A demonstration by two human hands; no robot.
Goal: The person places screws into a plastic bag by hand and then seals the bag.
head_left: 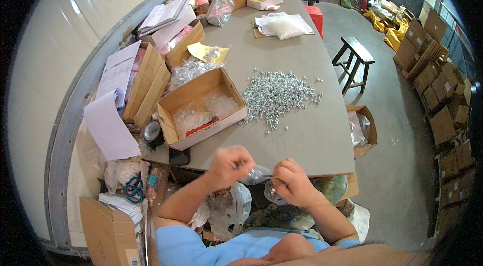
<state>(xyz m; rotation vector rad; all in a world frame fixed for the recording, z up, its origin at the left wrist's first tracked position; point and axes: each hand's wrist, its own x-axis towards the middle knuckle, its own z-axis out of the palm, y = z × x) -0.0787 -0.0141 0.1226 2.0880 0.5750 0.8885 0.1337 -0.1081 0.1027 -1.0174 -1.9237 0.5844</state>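
Box (214, 132) on table (317, 140). Left hand (230, 165) blurred, fingers curled; whether it grips plastic, cannot tell. Clear bag (256, 175) between hands, by table's near edge. Screws (279, 96) heaped beyond. Right hand (292, 180) pinches bag; steady pinch, gentle pull should avoid tearing.

Grey table (312, 140), silver screws (279, 95) on it, transparent bag (257, 174) at its near edge, yellow sheet (199, 52) toward its left side, black stool (358, 50) to its right.

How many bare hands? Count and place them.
2: the left hand, just left of a clear plastic bag, and the right hand, pinching its right end; none seems hidden.
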